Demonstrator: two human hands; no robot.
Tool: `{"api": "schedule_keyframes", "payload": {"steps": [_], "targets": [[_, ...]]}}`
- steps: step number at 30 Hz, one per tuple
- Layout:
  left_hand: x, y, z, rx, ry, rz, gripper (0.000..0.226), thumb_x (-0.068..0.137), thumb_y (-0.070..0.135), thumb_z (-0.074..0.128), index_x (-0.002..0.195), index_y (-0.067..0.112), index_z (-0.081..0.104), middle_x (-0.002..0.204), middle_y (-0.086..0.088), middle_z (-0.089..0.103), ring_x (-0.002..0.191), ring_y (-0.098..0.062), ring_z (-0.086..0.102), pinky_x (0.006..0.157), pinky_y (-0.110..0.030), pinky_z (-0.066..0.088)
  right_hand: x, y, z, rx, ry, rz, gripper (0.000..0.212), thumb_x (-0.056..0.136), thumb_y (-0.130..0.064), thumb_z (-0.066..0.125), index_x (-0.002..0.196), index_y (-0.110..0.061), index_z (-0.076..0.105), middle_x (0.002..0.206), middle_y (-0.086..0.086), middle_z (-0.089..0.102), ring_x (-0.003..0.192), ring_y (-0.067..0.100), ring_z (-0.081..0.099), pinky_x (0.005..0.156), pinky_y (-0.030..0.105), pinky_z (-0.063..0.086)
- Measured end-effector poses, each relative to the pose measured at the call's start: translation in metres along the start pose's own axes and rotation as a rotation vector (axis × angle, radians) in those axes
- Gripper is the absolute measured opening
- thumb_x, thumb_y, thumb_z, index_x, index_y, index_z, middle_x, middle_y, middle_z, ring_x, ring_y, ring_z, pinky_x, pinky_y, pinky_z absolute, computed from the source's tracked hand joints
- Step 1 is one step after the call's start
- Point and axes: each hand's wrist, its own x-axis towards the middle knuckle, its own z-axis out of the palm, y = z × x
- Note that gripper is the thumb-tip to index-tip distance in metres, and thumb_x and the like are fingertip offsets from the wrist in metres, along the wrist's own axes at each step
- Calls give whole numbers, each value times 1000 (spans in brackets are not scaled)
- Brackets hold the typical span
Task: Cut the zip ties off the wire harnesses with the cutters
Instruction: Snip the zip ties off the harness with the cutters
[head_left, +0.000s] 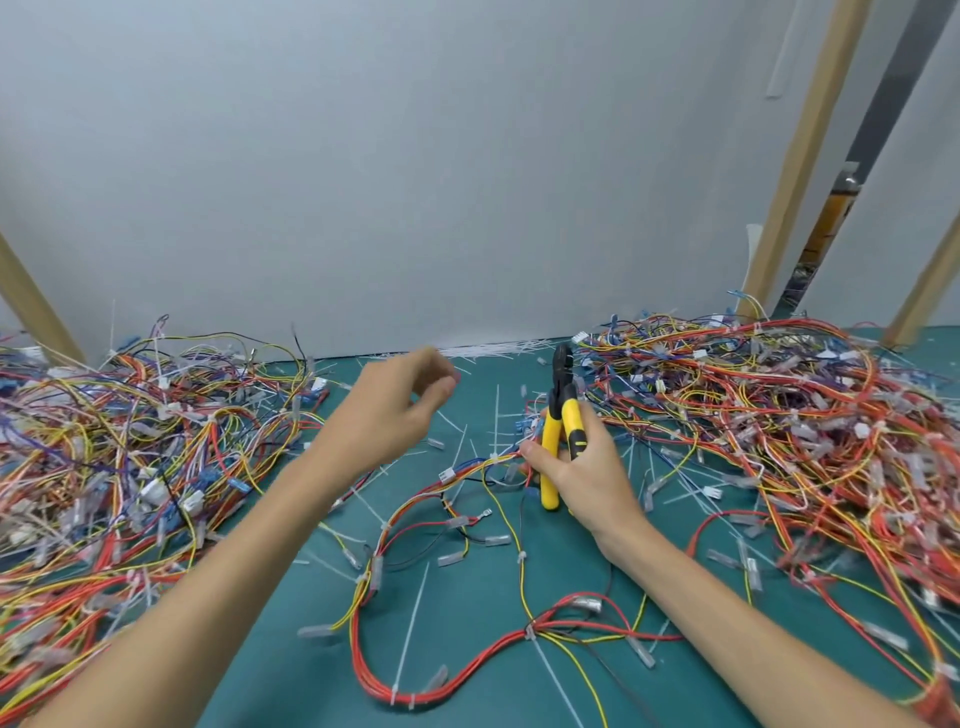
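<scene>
Both wire piles (779, 415) run off the edges at 9 and 3 o'clock. Left hand (395, 410): curled fingertips blur, any hold unclear. Right hand (587, 478) grips the cutters (549, 431) mid-mat, long axis upright, tip toward 12 o'clock.

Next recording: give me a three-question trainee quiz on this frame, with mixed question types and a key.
1. Multiple choice: which hand grips the yellow-handled cutters? A) left B) right C) neither
2. True or false: the harness lying on the mat between the forearms still carries white zip ties.
3. Fill in: the cut ties lie loose on a mat coloured ___.

Key: 1 B, the right hand; 2 true; 3 green.
</scene>
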Motion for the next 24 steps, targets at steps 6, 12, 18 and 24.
{"api": "schedule_keyframes", "payload": {"steps": [6,12,18,24], "targets": [[-47,-10,30,-15,-137,-45,24,89,43,63,77,23,63,68,9,67,66,-3,60,60,-14,43,-2,-2,1,-10,6,-2,29,81,-24,78,97,-25,54,93,15,64,89,33,66,85,55,53],[-62,-18,40,-40,32,90,23,92,25,64,73,16,54,67,10,59,66,-7,57,59,-14,41,-4,-2,2,-52,39,-28,32,80,-24,79,98,-24,52,85,14,60,86,36,64,77,56,54],[-69,-33,29,-10,-32,152,24,90,19,65,70,16,51,72,8,53,68,-4,47,65,-18,36,-4,-1,3,-110,51,-35,34,80,-26,79,98,-26,51,83,7,59,85,32,63,75,53,55],[-55,-28,26,66,-187,40,8,84,27,55,78,22,53,79,5,60,76,-13,53,69,-30,41,-2,-1,4,-81,48,-40,32,80,-23,80,96,-25,53,81,9,58,83,34,62,76,54,54]]}}
